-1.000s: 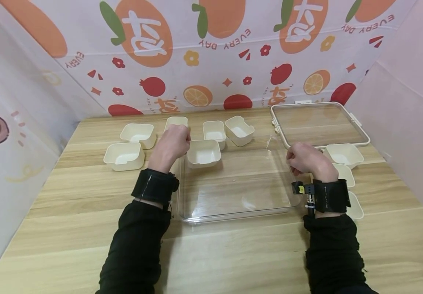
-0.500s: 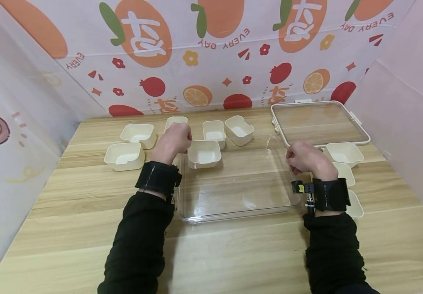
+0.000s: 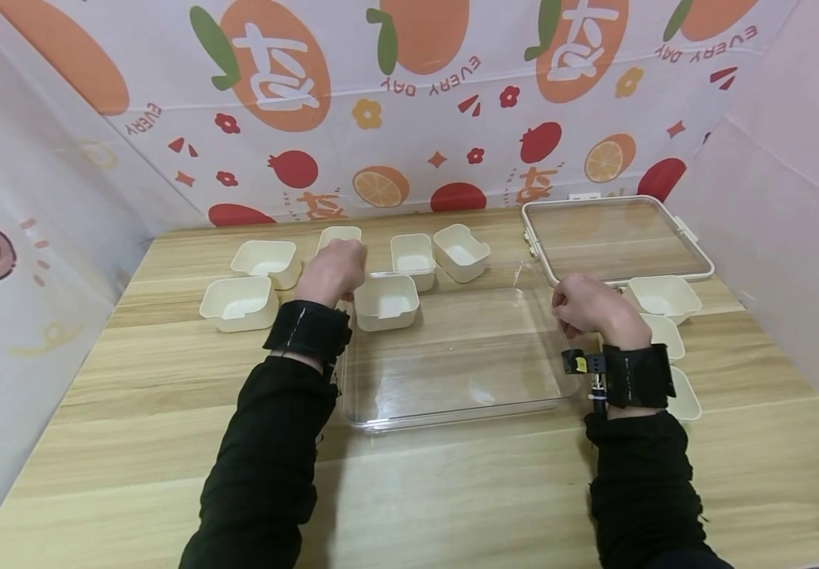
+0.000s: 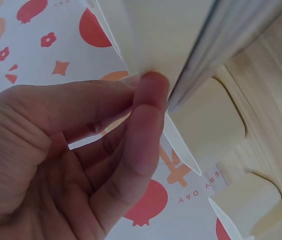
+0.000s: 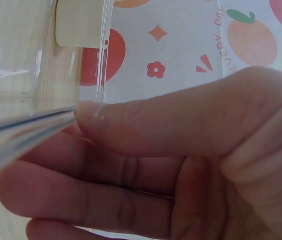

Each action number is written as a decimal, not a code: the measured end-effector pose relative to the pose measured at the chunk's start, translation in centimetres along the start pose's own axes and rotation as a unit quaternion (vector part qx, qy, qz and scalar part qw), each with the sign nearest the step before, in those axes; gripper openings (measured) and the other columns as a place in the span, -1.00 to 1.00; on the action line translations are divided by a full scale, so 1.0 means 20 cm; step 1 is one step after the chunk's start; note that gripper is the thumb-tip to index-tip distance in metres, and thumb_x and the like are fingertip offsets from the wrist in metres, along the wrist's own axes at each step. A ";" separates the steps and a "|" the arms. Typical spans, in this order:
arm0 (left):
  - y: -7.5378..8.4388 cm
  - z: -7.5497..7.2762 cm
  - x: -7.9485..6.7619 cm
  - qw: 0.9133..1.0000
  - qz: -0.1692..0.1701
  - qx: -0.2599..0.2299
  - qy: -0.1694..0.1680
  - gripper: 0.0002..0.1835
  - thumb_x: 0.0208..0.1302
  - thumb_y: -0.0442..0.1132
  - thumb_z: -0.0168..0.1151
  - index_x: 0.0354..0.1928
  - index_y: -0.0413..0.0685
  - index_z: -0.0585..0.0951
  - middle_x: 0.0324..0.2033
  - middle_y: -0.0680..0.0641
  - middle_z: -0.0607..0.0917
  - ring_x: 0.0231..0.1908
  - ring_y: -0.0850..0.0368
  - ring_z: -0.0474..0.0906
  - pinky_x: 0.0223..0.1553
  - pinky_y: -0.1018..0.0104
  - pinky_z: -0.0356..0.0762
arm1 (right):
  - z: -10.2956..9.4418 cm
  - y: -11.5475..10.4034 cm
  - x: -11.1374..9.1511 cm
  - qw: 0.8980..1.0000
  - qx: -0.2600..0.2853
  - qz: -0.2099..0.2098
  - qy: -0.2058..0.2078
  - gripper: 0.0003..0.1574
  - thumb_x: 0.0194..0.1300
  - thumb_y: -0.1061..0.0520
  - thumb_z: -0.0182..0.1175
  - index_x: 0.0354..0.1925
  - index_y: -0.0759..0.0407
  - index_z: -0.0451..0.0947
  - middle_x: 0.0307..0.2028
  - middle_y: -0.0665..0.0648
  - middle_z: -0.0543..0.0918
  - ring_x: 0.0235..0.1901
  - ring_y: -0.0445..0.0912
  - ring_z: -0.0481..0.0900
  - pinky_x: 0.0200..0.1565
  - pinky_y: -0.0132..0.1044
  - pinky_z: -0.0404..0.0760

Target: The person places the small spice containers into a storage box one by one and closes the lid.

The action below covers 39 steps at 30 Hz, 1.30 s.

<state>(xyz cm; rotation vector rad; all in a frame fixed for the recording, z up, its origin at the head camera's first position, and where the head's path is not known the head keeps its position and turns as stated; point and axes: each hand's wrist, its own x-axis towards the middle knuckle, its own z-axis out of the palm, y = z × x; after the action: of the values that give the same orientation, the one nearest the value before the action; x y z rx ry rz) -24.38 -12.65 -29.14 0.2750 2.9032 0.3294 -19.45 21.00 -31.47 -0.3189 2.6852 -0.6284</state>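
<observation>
My left hand [image 3: 334,273] pinches a cream, open-topped small bin [image 3: 386,312] at its left edge, thumb against fingertips, as the left wrist view shows close up. That bin sits in the back left corner of a large clear plastic box [image 3: 462,416], close to the box's left and back walls. On the opposite side my right hand [image 3: 590,308] grips the box's right rim between thumb and curled fingers. In the right wrist view the clear rim [image 5: 36,127] runs into that pinch.
Behind the box stand three cream bins, among them one bin [image 3: 461,253] with a notched rim. Two more cream bins [image 3: 239,304] are at the left. By my right wrist is a row of cream bins [image 3: 663,298]. A clear lid [image 3: 619,237] with a pale frame lies back right.
My left hand has brought the cream bin slightly left and lower, into the box's back left corner. The right hand keeps its grip on the box rim.
</observation>
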 end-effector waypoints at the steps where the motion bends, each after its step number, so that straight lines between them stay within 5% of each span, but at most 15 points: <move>1: 0.00 0.00 0.00 1.000 -0.003 0.004 0.001 -0.78 0.07 -0.56 -0.15 -0.51 -0.23 0.49 -0.49 -0.22 0.57 -0.72 0.12 0.50 -0.74 0.40 0.38 | 0.00 0.00 0.00 1.000 0.000 0.001 0.000 -0.81 0.23 0.32 -0.06 -0.33 0.40 0.48 -0.63 0.13 0.55 -0.58 -0.09 0.50 -0.51 -0.24 0.48; 9: -0.03 0.00 0.01 0.999 -0.028 0.042 0.014 -0.83 0.03 -0.49 -0.01 -0.33 -0.27 0.54 -0.49 -0.21 0.60 -0.61 0.02 0.49 -0.65 0.28 0.39 | 0.01 0.01 0.01 1.000 0.001 0.003 0.001 -0.81 0.22 0.35 -0.07 -0.31 0.40 0.49 -0.61 0.14 0.55 -0.58 -0.09 0.51 -0.51 -0.25 0.50; 24: -0.05 0.01 -0.01 0.998 -0.052 -0.033 -0.001 -0.81 0.05 -0.54 -0.05 -0.29 -0.31 0.51 -0.53 -0.21 0.59 -0.71 0.11 0.51 -0.78 0.45 0.32 | 0.00 0.00 0.00 1.000 0.000 -0.003 0.003 -0.82 0.21 0.34 -0.06 -0.34 0.40 0.49 -0.63 0.13 0.54 -0.59 -0.09 0.49 -0.53 -0.26 0.47; 39: -0.06 0.03 -0.01 0.998 -0.051 -0.046 0.000 -0.80 0.06 -0.54 -0.12 -0.39 -0.32 0.52 -0.64 -0.16 0.61 -0.69 0.11 0.54 -0.78 0.47 0.33 | 0.00 -0.01 -0.01 1.000 -0.002 -0.002 -0.001 -0.82 0.24 0.33 -0.06 -0.32 0.40 0.48 -0.62 0.13 0.54 -0.59 -0.10 0.50 -0.53 -0.26 0.49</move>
<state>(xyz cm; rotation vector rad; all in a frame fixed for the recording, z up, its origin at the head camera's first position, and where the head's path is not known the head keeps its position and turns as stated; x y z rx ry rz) -24.34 -13.72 -29.95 0.1103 2.8787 0.4452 -19.31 20.87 -31.35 -0.3262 2.6854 -0.6230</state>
